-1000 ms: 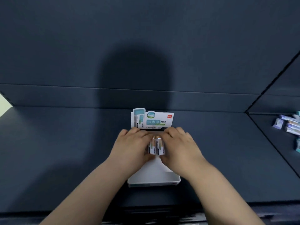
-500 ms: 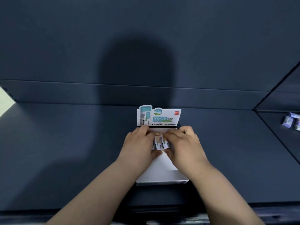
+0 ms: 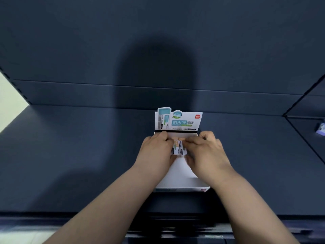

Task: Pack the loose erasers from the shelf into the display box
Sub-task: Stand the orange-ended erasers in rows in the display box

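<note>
A white display box (image 3: 182, 178) with a printed upright header card (image 3: 178, 121) sits on the dark shelf. Both hands reach into its far end. My left hand (image 3: 156, 150) and my right hand (image 3: 207, 152) press from either side on wrapped erasers (image 3: 178, 147), two of which show between the fingers, standing on edge against the box's back wall. Whether more erasers lie under the palms is hidden. The near part of the box floor is bare white.
The dark blue shelf (image 3: 79, 155) runs left and right, with a dark back panel behind. One loose eraser (image 3: 321, 128) shows at the far right edge, on the neighbouring shelf section. The shelf's front edge lies just below the box.
The view has shifted right, so the loose erasers at the right have mostly left the frame. Both hands have pushed the erasers further back in the box.
</note>
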The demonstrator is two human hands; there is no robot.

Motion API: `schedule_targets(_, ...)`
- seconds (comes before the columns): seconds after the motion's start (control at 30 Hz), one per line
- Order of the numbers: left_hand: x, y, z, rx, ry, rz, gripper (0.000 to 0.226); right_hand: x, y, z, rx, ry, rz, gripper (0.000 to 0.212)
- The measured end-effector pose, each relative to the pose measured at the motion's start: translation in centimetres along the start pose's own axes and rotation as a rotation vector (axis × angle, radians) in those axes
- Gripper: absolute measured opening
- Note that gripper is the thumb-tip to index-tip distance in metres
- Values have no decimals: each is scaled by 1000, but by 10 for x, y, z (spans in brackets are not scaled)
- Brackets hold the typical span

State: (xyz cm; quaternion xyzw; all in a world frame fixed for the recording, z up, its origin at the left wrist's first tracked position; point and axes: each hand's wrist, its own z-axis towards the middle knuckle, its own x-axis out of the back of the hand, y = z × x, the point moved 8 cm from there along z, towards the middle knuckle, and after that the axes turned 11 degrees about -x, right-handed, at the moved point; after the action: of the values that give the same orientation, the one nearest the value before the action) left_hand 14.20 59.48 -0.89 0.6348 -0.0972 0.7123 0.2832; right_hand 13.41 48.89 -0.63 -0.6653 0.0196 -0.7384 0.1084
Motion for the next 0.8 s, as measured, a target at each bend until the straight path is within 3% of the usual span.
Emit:
schedule_targets(0.27, 0, 3, -1, 19, -27, 43, 35, -1, -2, 2, -29, -18, -66, 27)
schedule_targets(0.43, -1, 2, -5, 36, -104, -32, 41, 13, 1, -1, -53, -45, 23, 29)
schedule_targets(0.63, 29, 29, -8, -48, 49, 58, 42, 42, 8, -18, -84, 30, 202, 40)
schedule_targets(0.8, 35, 64, -1, -117, 57, 88, 47, 49, 21, -27, -42, 32, 248, 43)
